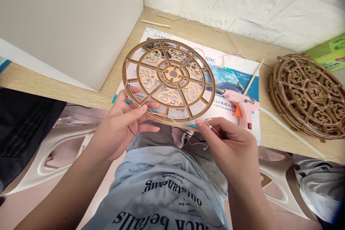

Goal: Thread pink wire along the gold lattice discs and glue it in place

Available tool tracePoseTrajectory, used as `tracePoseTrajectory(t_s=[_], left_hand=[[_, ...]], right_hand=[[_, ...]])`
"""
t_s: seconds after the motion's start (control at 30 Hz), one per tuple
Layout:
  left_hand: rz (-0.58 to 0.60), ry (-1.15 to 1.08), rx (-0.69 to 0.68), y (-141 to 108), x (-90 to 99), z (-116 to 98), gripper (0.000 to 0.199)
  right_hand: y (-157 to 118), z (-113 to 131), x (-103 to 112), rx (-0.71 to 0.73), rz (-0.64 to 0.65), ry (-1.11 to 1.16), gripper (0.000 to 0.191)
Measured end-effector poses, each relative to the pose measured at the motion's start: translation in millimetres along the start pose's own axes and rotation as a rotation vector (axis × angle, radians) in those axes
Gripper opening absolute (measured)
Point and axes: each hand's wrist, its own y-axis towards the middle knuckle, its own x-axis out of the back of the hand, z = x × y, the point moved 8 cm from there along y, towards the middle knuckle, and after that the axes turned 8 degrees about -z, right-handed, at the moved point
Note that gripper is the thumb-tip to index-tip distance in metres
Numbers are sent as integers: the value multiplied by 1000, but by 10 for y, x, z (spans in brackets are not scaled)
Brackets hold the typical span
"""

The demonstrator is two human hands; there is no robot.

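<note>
- Our left hand (125, 120) grips the disc (176, 77) at its near left rim;
- our right hand (229, 136) pinches the wire (215, 130) beside the near rim;
- we hold the disc over the paper (222, 109), left of the glue gun (239, 97);
- more discs (309, 97) are stacked right.

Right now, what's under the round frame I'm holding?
Through gaps in the frame, part of a printed sheet shows, including a QR code. Whatever the frame's solid parts cover can't be seen.

Paper (242, 65): partly hidden beneath openwork disc (176, 76) | green box (330, 53): cut, right edge | shirt (161, 194): cut, bottom edge
</note>
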Motion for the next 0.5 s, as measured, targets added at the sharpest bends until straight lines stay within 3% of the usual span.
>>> tracePoseTrajectory(t_s=[0.1, 0.27, 0.4, 0.5], left_hand=[[-16, -2, 9, 0, 10, 13, 47], [-45, 6, 23, -2, 40, 31, 47], [-49, 3, 32, 9, 58, 41, 45], [-38, 17, 28, 12, 69, 31, 45]], right_hand=[[8, -10, 38, -24, -43, -33, 27], [-33, -32, -83, -147, 153, 325, 23], [-81, -64, -60, -141, 224, 548, 4], [-116, -139, -41, -144, 223, 590, 13]])
